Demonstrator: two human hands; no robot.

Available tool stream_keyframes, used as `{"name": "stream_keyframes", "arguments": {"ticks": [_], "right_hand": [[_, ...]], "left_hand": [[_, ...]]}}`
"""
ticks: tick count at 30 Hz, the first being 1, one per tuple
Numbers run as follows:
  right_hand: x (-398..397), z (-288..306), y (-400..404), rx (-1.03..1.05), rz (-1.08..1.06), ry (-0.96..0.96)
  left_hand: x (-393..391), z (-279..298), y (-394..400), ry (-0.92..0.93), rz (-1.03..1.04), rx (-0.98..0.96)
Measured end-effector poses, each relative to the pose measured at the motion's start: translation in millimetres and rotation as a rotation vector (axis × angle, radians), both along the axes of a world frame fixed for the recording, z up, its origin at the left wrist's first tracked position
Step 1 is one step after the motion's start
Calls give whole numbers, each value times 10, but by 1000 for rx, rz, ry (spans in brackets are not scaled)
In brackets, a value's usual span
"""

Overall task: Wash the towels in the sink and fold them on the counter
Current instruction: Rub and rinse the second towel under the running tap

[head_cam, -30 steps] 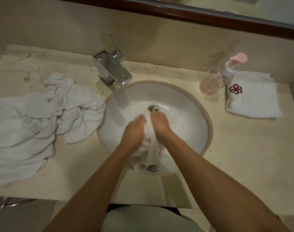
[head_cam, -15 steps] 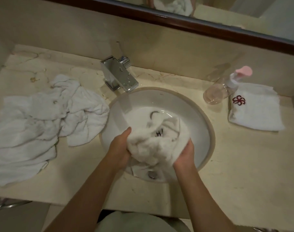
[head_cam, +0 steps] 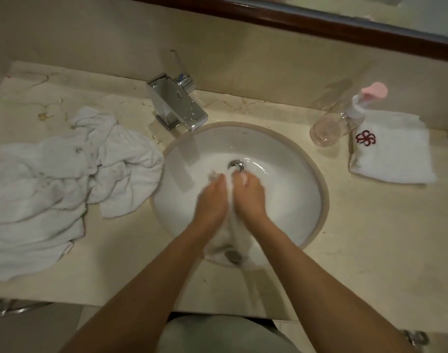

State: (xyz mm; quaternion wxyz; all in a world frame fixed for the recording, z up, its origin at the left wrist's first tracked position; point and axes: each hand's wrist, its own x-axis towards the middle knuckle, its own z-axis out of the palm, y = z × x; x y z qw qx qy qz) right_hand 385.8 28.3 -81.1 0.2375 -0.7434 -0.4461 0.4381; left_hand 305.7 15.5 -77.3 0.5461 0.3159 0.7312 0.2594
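Left hand (head_cam: 212, 197) and right hand (head_cam: 249, 193) grip the bunched towel (head_cam: 225, 238) in the sink (head_cam: 294, 200); probably sodden, heavy, limp.

At frame center, the left hand (head_cam: 212, 200) and right hand (head_cam: 249, 193) gripped a white towel (head_cam: 229, 233) in the sink (head_cam: 289, 159), seemingly wringing it. Crumpled towels (head_cam: 65, 184) lay at left, a folded towel (head_cam: 393, 149) at upper right.

I see both my bare forearms reaching in from six o'clock toward twelve, converging. My left hand (head_cam: 212, 197) and right hand (head_cam: 249, 193) sit side by side, backs up, fingers curled around a wet white towel (head_cam: 229, 225) squeezed between them.
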Motion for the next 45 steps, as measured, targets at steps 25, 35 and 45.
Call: {"name": "stream_keyframes", "arguments": {"ticks": [25,35,45], "right_hand": [[-41,-44,452,-155,-132,-14],[488,-143,-290,-185,-725,1192],[-95,-85,46,77,-103,135]], "left_hand": [[-36,93,-58,-122,-111,5],[-708,-230,-43,-919,318,-86],[19,99,-1,21,-26,159]]}}
